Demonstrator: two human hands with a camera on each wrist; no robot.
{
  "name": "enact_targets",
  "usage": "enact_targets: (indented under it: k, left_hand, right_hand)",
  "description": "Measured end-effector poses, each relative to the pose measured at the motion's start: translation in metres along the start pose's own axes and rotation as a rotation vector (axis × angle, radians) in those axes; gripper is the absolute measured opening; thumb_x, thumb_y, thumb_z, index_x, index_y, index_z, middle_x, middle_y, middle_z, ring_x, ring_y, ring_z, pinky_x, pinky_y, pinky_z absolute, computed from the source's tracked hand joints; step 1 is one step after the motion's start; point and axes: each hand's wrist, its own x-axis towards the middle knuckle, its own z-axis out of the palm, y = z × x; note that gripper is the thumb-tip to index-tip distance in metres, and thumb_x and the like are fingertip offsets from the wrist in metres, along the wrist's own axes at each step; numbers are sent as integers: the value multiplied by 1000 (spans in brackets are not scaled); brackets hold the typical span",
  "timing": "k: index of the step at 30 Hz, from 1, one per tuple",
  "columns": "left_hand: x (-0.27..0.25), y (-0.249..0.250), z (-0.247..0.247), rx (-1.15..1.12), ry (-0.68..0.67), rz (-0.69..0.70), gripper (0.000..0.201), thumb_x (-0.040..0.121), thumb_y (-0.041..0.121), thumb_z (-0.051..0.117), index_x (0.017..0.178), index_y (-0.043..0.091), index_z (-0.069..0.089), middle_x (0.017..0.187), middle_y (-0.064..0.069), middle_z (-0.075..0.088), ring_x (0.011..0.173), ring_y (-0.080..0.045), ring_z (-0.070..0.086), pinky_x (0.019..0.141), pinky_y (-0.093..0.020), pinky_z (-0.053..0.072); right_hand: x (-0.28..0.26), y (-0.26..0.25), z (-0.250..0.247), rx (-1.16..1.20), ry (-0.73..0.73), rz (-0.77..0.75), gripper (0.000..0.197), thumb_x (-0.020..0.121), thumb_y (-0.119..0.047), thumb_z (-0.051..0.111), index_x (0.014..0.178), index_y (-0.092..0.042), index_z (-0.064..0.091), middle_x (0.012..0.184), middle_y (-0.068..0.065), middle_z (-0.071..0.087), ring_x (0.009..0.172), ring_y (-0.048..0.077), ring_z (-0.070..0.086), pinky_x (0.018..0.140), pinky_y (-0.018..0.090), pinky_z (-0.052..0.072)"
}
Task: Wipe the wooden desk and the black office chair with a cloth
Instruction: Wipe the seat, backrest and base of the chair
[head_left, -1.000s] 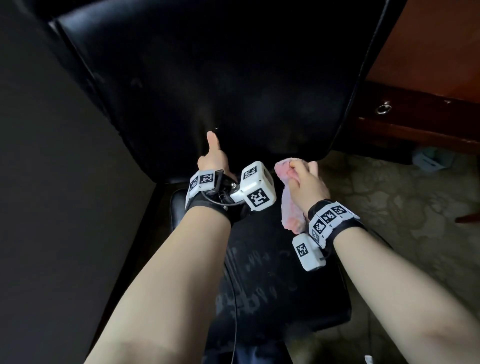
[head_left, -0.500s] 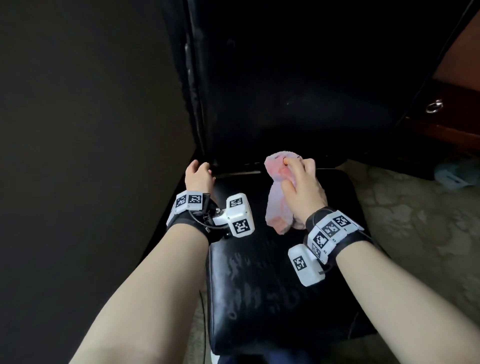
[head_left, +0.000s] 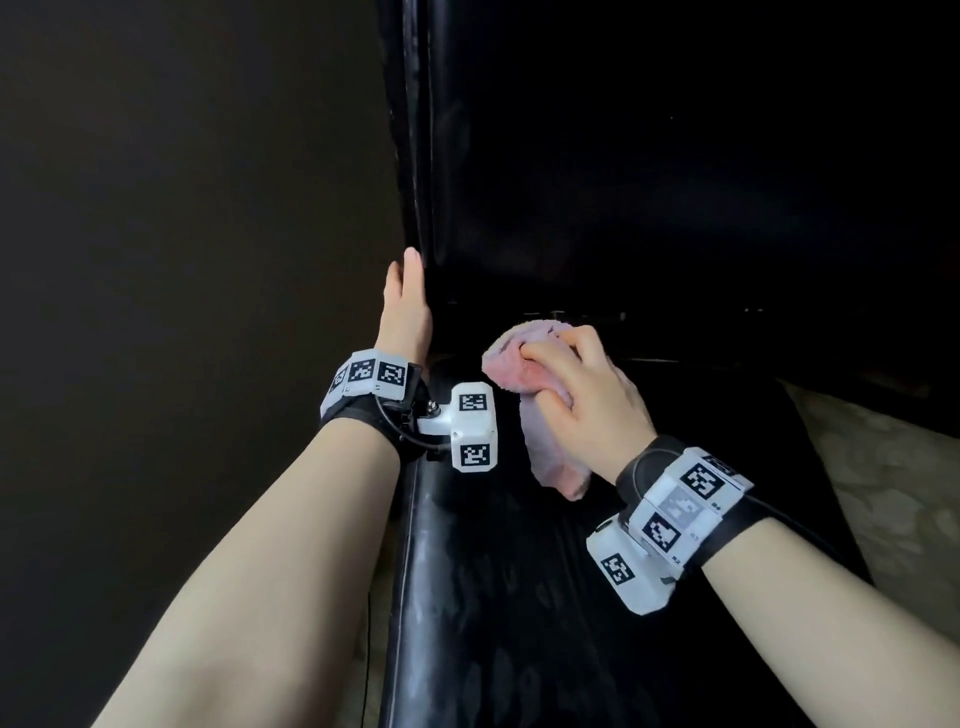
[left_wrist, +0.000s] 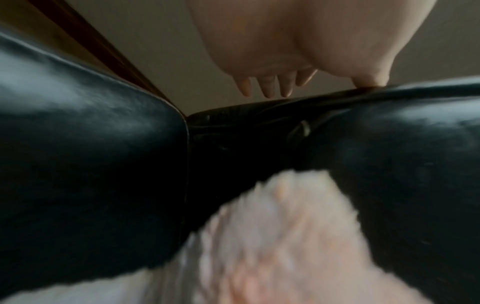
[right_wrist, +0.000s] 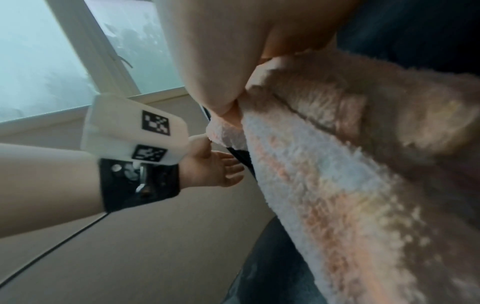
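Head cam: black office chair (head_left: 649, 182) fills the shot, backrest up and seat below. Right hand (head_left: 587, 400) has the pink cloth (head_left: 524, 379) bunched in curled fingers over the seat's back edge. Left hand (head_left: 405, 306) lies flat, fingers straight, against the backrest's side edge.

The back of my chair (head_left: 675, 156) runs off the top edge of the head view and is so dark there that I can't make out its surface or far side. My left hand (head_left: 405, 306) lies along the back's left edge with only the thumb side showing, and the cloth (head_left: 524, 384) hides my right hand's (head_left: 587, 405) palm. In the left wrist view the cloth (left_wrist: 285, 236) is a pale blur cut off at the bottom edge; in the right wrist view it (right_wrist: 350, 185) hides most of the seat.
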Motion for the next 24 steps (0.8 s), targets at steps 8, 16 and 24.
enact_targets:
  k: [8, 16, 24]
  left_hand:
    - [45, -40, -1, -106, 29, 81, 106, 55, 96, 35, 143, 37, 37, 149, 10, 37, 138, -16, 35, 112, -46, 27]
    - [84, -43, -7, -52, 29, 176, 105, 53, 97, 31, 139, 38, 42, 149, 1, 39, 136, -22, 37, 110, -50, 28]
    - [68, -48, -16, 166, -4, 331, 65, 92, 55, 40, 147, 26, 21, 144, -4, 42, 127, -20, 46, 110, -42, 34]
  right_hand:
    - [15, 23, 35, -30, 46, -224, 46, 88, -14, 48, 131, -30, 49, 124, -2, 38, 99, 15, 44, 88, 35, 41]
    - [26, 41, 53, -106, 212, -461, 48, 82, -16, 45, 128, -23, 56, 123, 7, 46, 95, 27, 54, 79, 36, 45]
    - [47, 4, 28, -234, 726, -685, 40, 81, -20, 47, 120, -32, 44, 117, 3, 33, 86, 35, 54, 75, 44, 46]
